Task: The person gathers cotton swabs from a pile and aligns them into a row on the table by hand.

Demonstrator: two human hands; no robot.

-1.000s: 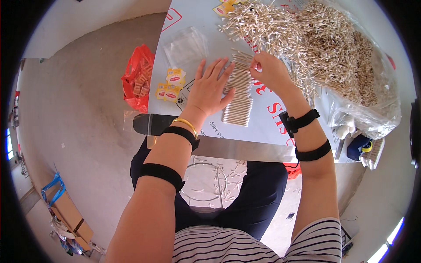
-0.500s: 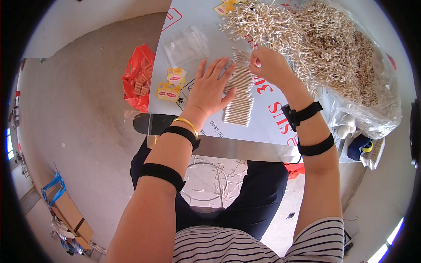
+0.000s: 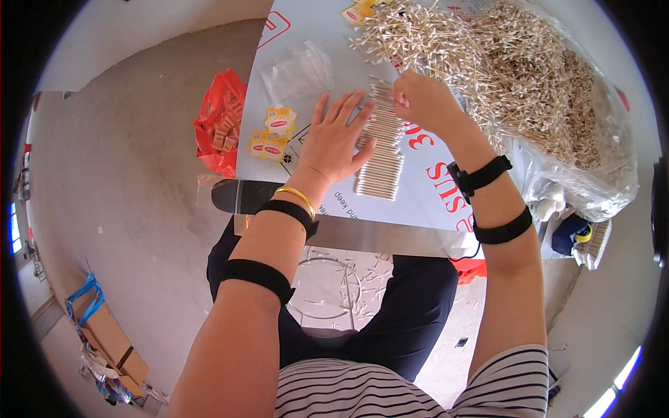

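Head view shows one swab row [image 3: 381,157] already aligned on the surface [image 3: 418,203], left hand [image 3: 334,139] spread at its left edge, right hand [image 3: 426,104] curled, contents unclear, while a big loose heap [image 3: 519,83] remains unaligned.

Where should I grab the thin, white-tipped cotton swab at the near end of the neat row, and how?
Probably pinch the swab at the middle of its slim stick, coming from the near side: it lies crosswise at the row's end, with neighbouring swabs only on its far side.
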